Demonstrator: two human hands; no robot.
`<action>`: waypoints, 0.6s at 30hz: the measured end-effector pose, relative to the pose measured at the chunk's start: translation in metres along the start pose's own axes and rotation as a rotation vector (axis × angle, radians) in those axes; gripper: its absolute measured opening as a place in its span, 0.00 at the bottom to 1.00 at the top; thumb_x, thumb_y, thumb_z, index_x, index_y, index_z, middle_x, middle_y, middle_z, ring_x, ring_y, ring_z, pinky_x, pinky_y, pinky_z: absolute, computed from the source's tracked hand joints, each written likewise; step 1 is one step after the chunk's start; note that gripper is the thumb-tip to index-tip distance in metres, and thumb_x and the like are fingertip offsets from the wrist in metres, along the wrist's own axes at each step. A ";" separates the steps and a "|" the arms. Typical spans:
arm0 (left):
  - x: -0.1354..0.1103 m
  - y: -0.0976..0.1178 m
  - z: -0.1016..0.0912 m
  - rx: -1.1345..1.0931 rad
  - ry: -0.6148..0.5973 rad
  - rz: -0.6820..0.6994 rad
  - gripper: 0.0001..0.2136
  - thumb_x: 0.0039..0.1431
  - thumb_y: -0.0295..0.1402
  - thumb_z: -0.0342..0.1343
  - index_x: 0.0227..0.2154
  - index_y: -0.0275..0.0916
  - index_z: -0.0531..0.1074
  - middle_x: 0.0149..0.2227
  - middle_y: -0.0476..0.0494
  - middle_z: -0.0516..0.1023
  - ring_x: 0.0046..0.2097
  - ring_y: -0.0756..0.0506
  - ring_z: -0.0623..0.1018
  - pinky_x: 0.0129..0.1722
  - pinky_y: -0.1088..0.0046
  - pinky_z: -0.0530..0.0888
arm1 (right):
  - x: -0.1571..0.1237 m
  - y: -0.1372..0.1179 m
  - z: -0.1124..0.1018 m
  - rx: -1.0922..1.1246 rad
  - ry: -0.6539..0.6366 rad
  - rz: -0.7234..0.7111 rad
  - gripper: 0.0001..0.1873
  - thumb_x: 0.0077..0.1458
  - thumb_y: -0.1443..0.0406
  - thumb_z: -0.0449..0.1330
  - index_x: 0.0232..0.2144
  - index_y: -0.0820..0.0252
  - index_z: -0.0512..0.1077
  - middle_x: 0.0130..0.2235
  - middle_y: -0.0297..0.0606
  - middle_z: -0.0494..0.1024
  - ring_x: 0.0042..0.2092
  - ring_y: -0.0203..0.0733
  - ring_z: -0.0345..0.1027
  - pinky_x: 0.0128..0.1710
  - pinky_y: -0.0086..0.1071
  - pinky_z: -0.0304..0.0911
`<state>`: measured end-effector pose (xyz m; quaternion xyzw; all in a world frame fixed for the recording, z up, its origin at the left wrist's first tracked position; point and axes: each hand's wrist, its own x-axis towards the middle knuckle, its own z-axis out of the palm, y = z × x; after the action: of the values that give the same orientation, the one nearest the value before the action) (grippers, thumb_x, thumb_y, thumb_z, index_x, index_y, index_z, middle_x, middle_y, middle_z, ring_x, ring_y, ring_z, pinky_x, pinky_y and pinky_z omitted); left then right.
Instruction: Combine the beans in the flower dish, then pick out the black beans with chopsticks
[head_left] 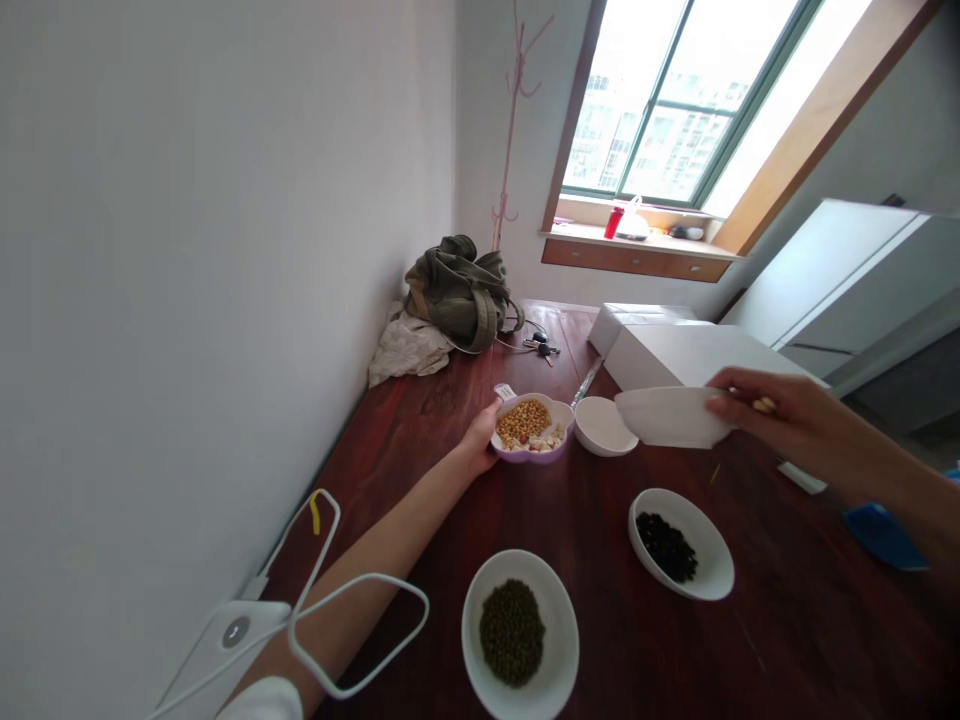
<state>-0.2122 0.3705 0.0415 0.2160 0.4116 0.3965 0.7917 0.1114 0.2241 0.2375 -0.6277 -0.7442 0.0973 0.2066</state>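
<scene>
My left hand [482, 438] grips the left side of a purple-rimmed divided dish [534, 457], which holds yellow beans [523, 422] and pale, broken nut-like pieces [546, 441]. On the right, my right hand [742, 402] is closed on the edge of a white bowl [671, 418], lifted above the table and tilted; its inside is hidden from me. Just left of that bowl, a second white bowl [604, 426] sits beside the dish. Nearer to me are a white bowl of green beans [512, 633] and one of black beans [667, 547].
White boxes [697, 350] stand at the back right of the dark red table [600, 540]. An olive bag [457, 290] and keys [541, 346] lie at the back left. A white cable [360, 580] and power strip [225, 645] run along the left wall. Something blue [885, 535] lies far right.
</scene>
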 end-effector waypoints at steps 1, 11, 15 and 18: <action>-0.001 0.001 0.001 -0.006 0.003 -0.001 0.22 0.79 0.41 0.44 0.54 0.29 0.78 0.46 0.29 0.89 0.45 0.38 0.89 0.50 0.61 0.86 | -0.019 0.009 0.002 -0.057 0.037 0.032 0.25 0.69 0.40 0.56 0.39 0.53 0.75 0.31 0.39 0.78 0.31 0.44 0.68 0.32 0.38 0.61; -0.014 -0.007 0.013 0.047 0.098 0.062 0.20 0.79 0.40 0.48 0.54 0.30 0.78 0.43 0.31 0.89 0.41 0.39 0.89 0.46 0.61 0.86 | -0.153 0.092 0.045 -0.138 0.225 0.277 0.13 0.63 0.42 0.59 0.40 0.35 0.74 0.42 0.41 0.87 0.38 0.67 0.83 0.33 0.58 0.73; -0.019 -0.007 0.016 0.082 0.122 0.112 0.17 0.79 0.38 0.49 0.53 0.31 0.79 0.43 0.33 0.89 0.41 0.41 0.89 0.47 0.63 0.86 | -0.177 0.098 0.069 -0.160 0.192 0.272 0.07 0.65 0.47 0.58 0.41 0.34 0.71 0.41 0.41 0.87 0.35 0.69 0.83 0.30 0.59 0.72; -0.022 -0.005 0.019 0.100 0.116 0.119 0.17 0.79 0.38 0.50 0.50 0.30 0.80 0.43 0.32 0.89 0.42 0.41 0.89 0.48 0.64 0.86 | -0.189 0.096 0.084 -0.213 0.186 0.256 0.08 0.68 0.49 0.56 0.41 0.38 0.70 0.42 0.41 0.86 0.35 0.69 0.83 0.28 0.58 0.69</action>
<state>-0.2020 0.3491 0.0595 0.2560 0.4625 0.4337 0.7297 0.1855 0.0685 0.0883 -0.7421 -0.6419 -0.0151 0.1927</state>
